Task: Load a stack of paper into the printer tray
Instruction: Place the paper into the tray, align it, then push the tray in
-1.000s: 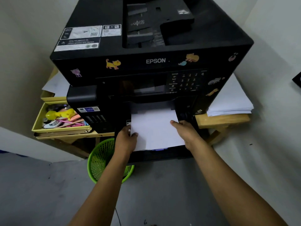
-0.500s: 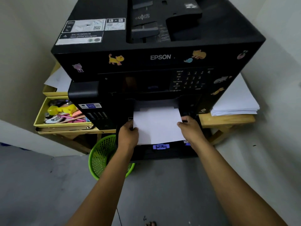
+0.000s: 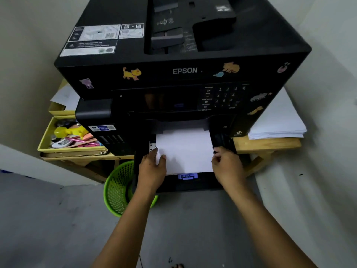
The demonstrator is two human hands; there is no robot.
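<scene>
I see the stack of paper [image 3: 185, 149] lying flat in the pulled-out printer tray [image 3: 193, 183] at the bottom front of the black printer [image 3: 181, 74], its far end tucked under the printer's body and its near edge just short of the blue tab [image 3: 188, 176] on the tray. My left hand [image 3: 151, 167] sits at the stack's left edge: the thumb lies on top of the sheets near the near-left corner, while the fingers curl down beside the edge, pinching it. My right hand [image 3: 228, 165] is at the right edge, fingers bent and touching the side of the stack near its middle; I cannot tell whether they grip the paper or only press against it. The sheets lie between the two hands, slightly skewed in the tray. A second pile of white paper [image 3: 278, 122] rests on the wooden table [image 3: 266, 145] to the right of the printer. A yellow tray [image 3: 58, 147] with pens sits to the left, and a green basket [image 3: 117, 190] stands on the floor below.
</scene>
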